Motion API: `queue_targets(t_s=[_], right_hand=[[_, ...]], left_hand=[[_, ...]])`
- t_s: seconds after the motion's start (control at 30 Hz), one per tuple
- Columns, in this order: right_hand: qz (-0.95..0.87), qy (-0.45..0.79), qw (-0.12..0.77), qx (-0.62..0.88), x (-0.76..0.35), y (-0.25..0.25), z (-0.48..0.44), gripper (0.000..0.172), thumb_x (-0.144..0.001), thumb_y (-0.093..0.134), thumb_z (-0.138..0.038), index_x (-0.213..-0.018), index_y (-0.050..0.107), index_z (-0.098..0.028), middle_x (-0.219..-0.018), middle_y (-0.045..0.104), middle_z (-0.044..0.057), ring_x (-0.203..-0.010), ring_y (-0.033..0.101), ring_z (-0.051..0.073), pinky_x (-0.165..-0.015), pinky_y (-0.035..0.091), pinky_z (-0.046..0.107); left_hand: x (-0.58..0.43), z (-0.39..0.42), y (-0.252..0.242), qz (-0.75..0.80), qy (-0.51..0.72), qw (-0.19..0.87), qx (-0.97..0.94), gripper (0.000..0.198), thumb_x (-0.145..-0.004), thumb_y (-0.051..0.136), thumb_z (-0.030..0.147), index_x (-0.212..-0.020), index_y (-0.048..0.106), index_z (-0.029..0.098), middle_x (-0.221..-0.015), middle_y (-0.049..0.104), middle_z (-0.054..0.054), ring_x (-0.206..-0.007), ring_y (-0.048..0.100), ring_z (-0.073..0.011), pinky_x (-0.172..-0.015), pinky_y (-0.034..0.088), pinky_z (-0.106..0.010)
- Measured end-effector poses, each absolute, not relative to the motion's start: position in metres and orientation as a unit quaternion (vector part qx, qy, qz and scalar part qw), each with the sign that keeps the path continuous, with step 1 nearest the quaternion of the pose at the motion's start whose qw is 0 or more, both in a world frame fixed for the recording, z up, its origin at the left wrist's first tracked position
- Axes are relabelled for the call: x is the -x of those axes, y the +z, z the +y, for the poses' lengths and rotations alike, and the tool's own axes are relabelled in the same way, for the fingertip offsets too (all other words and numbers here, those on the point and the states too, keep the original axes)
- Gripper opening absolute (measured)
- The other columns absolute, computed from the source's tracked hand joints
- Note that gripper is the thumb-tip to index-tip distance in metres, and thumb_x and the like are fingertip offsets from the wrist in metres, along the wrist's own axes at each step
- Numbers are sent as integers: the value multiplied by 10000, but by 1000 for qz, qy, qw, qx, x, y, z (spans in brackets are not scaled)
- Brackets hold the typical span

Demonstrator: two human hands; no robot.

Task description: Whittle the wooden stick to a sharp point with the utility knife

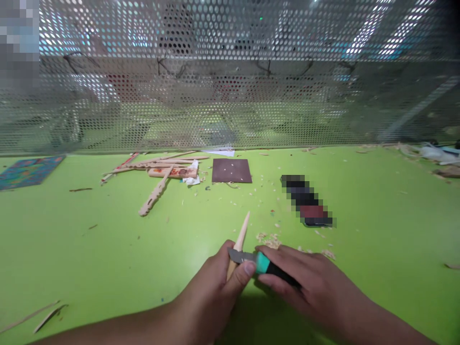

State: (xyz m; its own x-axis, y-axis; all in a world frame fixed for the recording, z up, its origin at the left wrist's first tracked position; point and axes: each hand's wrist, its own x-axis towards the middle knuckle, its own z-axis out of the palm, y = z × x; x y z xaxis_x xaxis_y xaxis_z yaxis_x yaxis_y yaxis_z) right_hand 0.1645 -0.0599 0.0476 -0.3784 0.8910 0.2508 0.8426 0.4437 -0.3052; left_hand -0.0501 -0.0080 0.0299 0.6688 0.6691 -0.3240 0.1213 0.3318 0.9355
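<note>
My left hand is closed around a pale wooden stick whose tapered tip points up and away from me. In my right hand is a carving knife with a black and teal handle. Its short grey blade lies across the stick, just above my left fist. My left thumb presses against the blade near the handle. The lower part of the stick is hidden inside my left hand. Wood shavings lie just beyond my right hand.
Several carved sticks lie in a pile at the back left, beside a dark sandpaper sheet. A blurred-out phone-like object rests to the right. A perforated metal screen stands along the green table's far edge.
</note>
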Motion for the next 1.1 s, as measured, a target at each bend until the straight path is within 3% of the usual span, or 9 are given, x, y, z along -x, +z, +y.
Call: queue_targets(t_s=[0.23,0.33,0.5,0.67,0.83,0.97,1.1], right_hand=[[-815,-43,212,538,-168,52,-54,439,-1117,384,-459,-1276,633,-135,-865,762,70,-605,725,186,-516,570,316],[-804,-10,229,549,-175,55,-51,422,-1121,383,-445,-1256,641,-140,-868,765,78,-619,723,176,-539,569,290],[-803,112,204,549,-178,54,-51,372,-1110,416,-432,-1281,662,-212,-1023,797,81,-806,774,207,-664,620,312],[-821,155,187,517,-171,55,-53,428,-1112,361,-495,-1205,691,-239,-1027,804,75,-840,781,220,-662,626,319],[-825,113,184,522,-165,52,-54,489,-1123,302,-497,-1211,677,-195,-1025,807,89,-813,788,228,-643,635,353],[-826,18,188,531,-161,48,-56,508,-1129,297,-474,-1239,665,-141,-957,804,93,-720,783,233,-541,607,362],[-823,-13,196,533,-164,48,-55,487,-1125,330,-474,-1263,652,-136,-876,776,70,-602,737,199,-495,572,336]], left_hand=[[49,-8,42,367,209,724,-545,432,-1024,502,600,-1142,560,188,-958,553,-29,-937,474,-202,-883,388,-327],[54,-4,46,377,167,692,-593,486,-1010,488,646,-1129,563,181,-1018,581,-56,-957,484,-221,-858,396,-334],[55,-1,50,349,163,701,-601,455,-1021,497,611,-1181,551,189,-1085,610,-64,-1029,522,-240,-924,413,-357],[53,-3,43,366,161,688,-606,477,-993,527,644,-1054,562,173,-981,610,-52,-926,539,-222,-859,453,-335],[51,-3,37,380,183,680,-600,464,-992,525,634,-1035,611,181,-1004,658,-78,-960,583,-251,-884,460,-339],[48,-3,41,376,192,677,-603,434,-1026,495,589,-981,633,180,-992,657,-65,-962,580,-238,-932,446,-348],[48,-5,45,366,207,688,-592,437,-1044,454,586,-1047,617,181,-997,641,-67,-1005,558,-239,-948,432,-348]])
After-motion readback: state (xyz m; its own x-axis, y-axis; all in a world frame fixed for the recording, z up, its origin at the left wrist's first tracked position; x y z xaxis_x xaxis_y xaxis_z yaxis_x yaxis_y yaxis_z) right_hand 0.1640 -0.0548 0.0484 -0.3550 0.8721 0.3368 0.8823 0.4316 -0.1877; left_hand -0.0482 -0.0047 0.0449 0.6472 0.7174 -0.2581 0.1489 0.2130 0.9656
